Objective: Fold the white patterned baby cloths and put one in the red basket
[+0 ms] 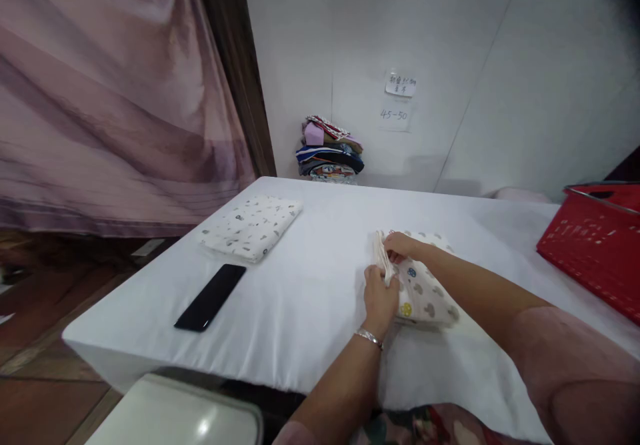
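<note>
A soft white folded cloth printed with grey mushrooms (429,290) lies right of centre in the frame, on a table spread with a smooth white cover (310,298); both hands are at its left edge, where several layers bunch together. The left hand (381,297), below a shiny silver bracelet (369,338), has its thumb and fingers drawn in around the lower part of that edge; the right hand (401,246) is curled at the upper part, fingers bent inward and seemingly pinching the layers, though its fingertips are partly hidden. The step in hand looks like gathering and evening the layered edge; the next move, I judge, calls for holding the layers together at both points, so that none slips as the cloth is turned or laid flat. Left of centre in the frame lies a white folded cloth with a small dark print (250,226); just below it is a black rectangular phone (210,298); a red plastic basket (590,251) stands at the right edge, well apart from the hands.
</note>
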The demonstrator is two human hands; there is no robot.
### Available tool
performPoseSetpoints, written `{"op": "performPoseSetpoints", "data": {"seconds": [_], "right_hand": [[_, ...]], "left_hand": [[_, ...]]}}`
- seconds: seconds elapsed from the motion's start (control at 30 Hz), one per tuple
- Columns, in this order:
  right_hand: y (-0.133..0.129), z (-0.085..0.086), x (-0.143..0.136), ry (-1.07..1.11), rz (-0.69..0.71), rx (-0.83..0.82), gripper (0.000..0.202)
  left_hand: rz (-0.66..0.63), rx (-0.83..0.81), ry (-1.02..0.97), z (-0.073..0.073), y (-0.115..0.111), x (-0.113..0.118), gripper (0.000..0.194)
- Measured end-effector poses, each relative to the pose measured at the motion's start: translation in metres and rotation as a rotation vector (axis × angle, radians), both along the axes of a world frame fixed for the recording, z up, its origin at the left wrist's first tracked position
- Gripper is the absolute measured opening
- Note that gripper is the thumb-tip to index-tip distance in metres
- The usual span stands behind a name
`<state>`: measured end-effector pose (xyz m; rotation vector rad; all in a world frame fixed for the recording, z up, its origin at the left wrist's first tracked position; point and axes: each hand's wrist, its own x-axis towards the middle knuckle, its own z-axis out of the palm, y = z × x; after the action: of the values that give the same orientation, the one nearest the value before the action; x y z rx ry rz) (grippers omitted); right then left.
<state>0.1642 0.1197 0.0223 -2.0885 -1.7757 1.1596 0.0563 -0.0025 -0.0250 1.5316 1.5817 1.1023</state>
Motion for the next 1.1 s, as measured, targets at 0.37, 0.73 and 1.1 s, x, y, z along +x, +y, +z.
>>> {"op": "performPoseSetpoints", "data": {"seconds": [0.37,0.73,1.1], "right_hand": [[0.023,0.002,-0.007,-0.273,0.116,0.079,0.02],[0.028,0.006,0.007,-0.421,0.222,0.201,0.022],[0.032,0.008,0.0,-0.656,0.297,0.386,0.035]], "left_hand": [[-0.015,-0.01,-0.007,-0.002,0.0,-0.001,0.012],[-0.011,-0.005,0.0,-0.001,-0.001,0.0,0.012],[-0.01,0.006,0.011,-0.001,-0.001,0.0,0.012]]}}
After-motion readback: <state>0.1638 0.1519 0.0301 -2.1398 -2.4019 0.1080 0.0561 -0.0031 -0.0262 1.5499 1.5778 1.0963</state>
